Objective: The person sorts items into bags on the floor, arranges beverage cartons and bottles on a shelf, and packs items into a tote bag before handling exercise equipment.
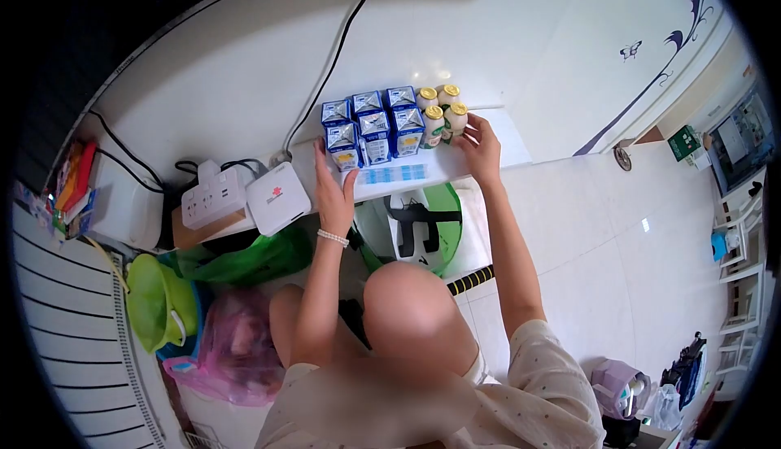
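Several blue-and-white drink cartons [374, 137] stand in two rows on a narrow white shelf [511, 136] by the wall. Close against their right side are several small pale bottles with gold caps [434, 125]. My left hand [332, 189] is upright at the left of the front carton, fingers stretched out and thumb apart; it is at or very near the carton's side. At the other end, my right hand [480, 150] rests beside the front right bottle with its fingers apart, seemingly touching it. A blue-and-clear strip [395, 174] lies along the shelf's front edge.
Left of the cartons sit a white router box [278, 198] and a power strip [213, 198]. A black cable [335, 58] runs down the wall. Below are a green-rimmed bin [452, 229], a green basin [163, 302] and a pink plastic bag [232, 347].
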`<state>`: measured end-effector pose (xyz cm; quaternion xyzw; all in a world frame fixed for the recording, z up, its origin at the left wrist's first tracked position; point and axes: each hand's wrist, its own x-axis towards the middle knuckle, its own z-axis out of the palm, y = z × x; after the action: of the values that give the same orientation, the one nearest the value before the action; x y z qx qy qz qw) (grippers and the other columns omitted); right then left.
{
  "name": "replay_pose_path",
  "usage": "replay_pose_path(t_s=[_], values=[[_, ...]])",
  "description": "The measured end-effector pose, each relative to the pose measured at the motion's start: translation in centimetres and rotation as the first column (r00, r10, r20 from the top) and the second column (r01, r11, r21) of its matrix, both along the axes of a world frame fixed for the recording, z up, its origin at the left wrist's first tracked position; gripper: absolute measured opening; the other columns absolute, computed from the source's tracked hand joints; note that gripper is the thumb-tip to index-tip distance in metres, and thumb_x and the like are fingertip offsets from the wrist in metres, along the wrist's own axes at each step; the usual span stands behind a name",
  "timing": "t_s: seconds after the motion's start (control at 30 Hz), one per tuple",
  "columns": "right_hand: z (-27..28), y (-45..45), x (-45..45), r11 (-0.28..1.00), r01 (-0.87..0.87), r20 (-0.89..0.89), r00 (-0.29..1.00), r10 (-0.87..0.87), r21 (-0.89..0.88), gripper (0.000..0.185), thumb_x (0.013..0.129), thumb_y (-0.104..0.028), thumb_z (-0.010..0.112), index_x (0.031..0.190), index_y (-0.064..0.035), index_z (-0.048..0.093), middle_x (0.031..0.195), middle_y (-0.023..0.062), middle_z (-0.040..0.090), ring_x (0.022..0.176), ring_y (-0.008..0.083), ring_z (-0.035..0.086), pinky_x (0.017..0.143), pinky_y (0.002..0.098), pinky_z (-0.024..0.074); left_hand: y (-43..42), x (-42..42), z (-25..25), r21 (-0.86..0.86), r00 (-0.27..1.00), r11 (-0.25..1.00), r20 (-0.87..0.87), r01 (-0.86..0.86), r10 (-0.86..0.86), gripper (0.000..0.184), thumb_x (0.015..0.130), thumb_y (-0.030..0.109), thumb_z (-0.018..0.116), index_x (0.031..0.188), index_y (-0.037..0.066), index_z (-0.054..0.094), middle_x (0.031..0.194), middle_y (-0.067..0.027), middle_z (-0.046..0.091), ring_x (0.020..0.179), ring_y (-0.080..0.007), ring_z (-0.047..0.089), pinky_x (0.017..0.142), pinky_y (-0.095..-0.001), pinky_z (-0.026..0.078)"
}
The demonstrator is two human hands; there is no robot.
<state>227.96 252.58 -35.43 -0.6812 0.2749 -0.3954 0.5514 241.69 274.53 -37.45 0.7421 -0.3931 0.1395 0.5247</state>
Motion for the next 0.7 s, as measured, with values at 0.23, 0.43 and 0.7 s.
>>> replay_pose_path(t_s=[0.23, 0.43, 0.7], values=[[1.7, 4.1, -0.7, 0.747, 0.396, 0.078, 0.903, -0.423, -0.534, 0.024, 0.066, 0.003, 0.062, 0.087, 0.0020, 0.051, 0.085, 0.0145, 0.054, 0.078, 0.0304, 0.053, 0.068, 0.0342, 0.0432, 0.0, 0.0, -0.4, -0.089, 1.000, 0.996, -0.015, 0.002, -0.003, 0.064, 0.079, 0.008, 0.054, 0.130, -0.002, 0.017, 0.131, -0.0216, 0.028, 0.120, -0.0330, 0.030, 0.099, -0.0362, 0.025], [0.3, 8.7, -0.2, 0.534, -0.221, -0.205, 0.975, 0.089, -0.816, 0.021, 0.067, -0.006, 0.062, 0.086, -0.0006, 0.055, 0.090, 0.0104, 0.056, 0.086, 0.0261, 0.053, 0.075, 0.0346, 0.0427, 2.4, -3.3, 0.7, -0.196, 0.946, 0.966, 0.246, -0.167, 0.213, 0.041, 0.077, -0.003, 0.051, 0.115, -0.001, 0.038, 0.123, -0.0185, 0.037, 0.114, -0.0322, 0.038, 0.093, -0.0379, 0.033], [-1.4, 6.4, -2.1, 0.393, -0.286, -0.282, 0.957, 0.070, -0.874, 0.028, 0.067, -0.010, 0.062, 0.093, -0.0014, 0.058, 0.100, 0.0108, 0.058, 0.098, 0.0249, 0.054, 0.082, 0.0335, 0.0445, 4.3, -5.5, -2.2, -0.092, 0.978, 0.992, 0.183, -0.084, 0.100, 0.022, 0.078, -0.003, 0.050, 0.100, 0.000, 0.051, 0.114, -0.0159, 0.042, 0.107, -0.0310, 0.045, 0.087, -0.0380, 0.039]])
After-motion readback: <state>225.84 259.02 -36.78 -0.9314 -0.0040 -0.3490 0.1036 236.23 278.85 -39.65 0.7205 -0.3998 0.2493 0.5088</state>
